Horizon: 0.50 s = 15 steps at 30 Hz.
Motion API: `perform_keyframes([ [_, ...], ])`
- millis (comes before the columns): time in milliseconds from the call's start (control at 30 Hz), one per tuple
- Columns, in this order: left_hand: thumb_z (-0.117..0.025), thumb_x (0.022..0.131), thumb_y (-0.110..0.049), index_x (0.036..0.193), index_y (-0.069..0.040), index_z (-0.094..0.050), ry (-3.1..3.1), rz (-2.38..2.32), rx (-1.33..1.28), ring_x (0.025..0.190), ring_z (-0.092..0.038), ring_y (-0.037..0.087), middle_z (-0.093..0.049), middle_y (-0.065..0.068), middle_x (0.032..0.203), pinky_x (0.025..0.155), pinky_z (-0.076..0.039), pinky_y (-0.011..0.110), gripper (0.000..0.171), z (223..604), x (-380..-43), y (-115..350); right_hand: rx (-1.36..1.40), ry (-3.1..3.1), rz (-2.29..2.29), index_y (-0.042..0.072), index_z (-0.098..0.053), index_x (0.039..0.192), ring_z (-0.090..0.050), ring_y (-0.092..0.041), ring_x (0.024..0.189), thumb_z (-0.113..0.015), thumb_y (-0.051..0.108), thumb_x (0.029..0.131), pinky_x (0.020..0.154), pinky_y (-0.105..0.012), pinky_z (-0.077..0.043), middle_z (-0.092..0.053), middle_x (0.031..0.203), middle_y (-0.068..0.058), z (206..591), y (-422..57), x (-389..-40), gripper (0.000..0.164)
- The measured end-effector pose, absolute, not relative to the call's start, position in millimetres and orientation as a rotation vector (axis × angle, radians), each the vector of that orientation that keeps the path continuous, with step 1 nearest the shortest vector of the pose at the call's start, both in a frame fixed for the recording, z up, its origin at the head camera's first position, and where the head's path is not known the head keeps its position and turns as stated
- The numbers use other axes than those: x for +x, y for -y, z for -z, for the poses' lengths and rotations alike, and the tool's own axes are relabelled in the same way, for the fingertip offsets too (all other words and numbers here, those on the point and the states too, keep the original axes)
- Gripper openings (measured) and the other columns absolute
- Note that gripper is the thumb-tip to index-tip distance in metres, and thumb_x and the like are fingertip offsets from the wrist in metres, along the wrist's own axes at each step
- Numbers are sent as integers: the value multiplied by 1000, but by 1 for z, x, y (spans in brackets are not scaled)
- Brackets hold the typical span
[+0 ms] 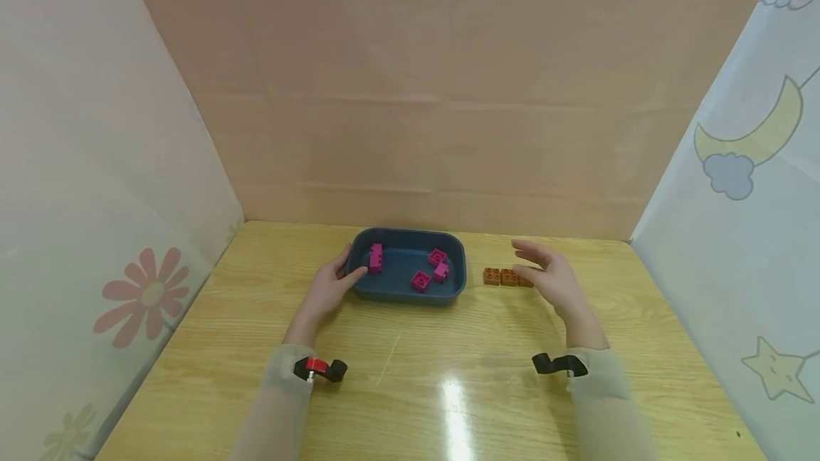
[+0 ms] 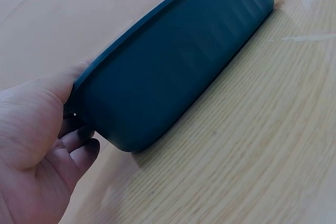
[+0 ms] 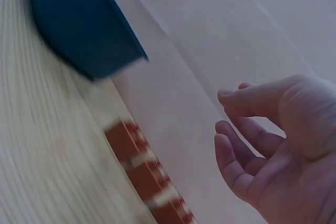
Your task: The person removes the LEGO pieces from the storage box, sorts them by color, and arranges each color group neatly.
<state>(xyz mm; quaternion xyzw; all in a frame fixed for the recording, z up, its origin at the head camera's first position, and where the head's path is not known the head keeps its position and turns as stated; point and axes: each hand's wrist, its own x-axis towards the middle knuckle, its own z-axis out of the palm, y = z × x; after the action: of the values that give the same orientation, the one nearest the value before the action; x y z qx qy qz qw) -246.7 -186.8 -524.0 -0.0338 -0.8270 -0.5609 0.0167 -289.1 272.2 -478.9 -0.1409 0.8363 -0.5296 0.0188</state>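
My left hand [image 1: 328, 289] grips the left end of a dark blue plastic tray [image 1: 403, 297], thumb over the rim and fingers along the outer wall. Several pink toy bricks [image 1: 421, 281] lie inside it, some toward the right end and some near the left wall. To the right of the tray, orange-brown toy bricks [image 1: 491, 276] stand in a row on the table, studs up. Above the right end of that row hovers my right hand [image 1: 556, 282], fingers loosely bent and holding nothing; it partly hides the last brick. The right wrist view shows the hand apart from the bricks [image 3: 148, 179].
A wood-grain table [image 1: 410, 361] carries everything. Behind it rises a tan paper-like backdrop [image 1: 416, 126]. White patterned sheets stand along the left side [image 1: 96, 162] and right side [image 1: 756, 247]. Each wrist wears a black strap mount [image 1: 320, 368].
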Motion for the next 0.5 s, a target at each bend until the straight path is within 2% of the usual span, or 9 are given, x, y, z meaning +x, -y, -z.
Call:
perform_keyframes([
  [133, -66, 97, -34, 158, -9, -27, 2570, 1747, -97, 142, -36, 24, -24, 6, 162, 110, -39, 39, 77, 523, -246, 186, -489, -2483, 1718, 15, -56, 143, -51, -31, 131, -71, 18, 94, 92, -25, -52, -56, 141, -10, 479, -235, -291, 51],
  [233, -66, 97, -34, 158, -7, -26, 2563, 1755, -103, 143, -35, 25, -24, 7, 162, 110, -38, 39, 78, 524, -245, 185, -522, -2418, 1753, 12, -58, 141, -53, -31, 128, -71, 15, 93, 93, -36, -53, -59, 137, -12, 480, -209, -293, 49],
  [367, -66, 97, -37, 158, -9, -26, 2560, 1768, -106, 143, -36, 24, -24, 6, 162, 110, -39, 38, 79, 526, -246, 186, -590, -2333, 1766, 10, -58, 140, -52, -34, 128, -71, 14, 93, 98, -51, -49, -58, 138, -15, 483, -177, -295, 48],
  [500, -66, 96, -37, 158, -10, -26, 2565, 1775, -98, 143, -36, 23, -25, 4, 162, 110, -39, 37, 79, 526, -247, 186, -620, -2299, 1759, 13, -61, 137, -53, -37, 127, -71, 10, 93, 100, -45, -50, -57, 139, -16, 483, -152, -297, 45],
])
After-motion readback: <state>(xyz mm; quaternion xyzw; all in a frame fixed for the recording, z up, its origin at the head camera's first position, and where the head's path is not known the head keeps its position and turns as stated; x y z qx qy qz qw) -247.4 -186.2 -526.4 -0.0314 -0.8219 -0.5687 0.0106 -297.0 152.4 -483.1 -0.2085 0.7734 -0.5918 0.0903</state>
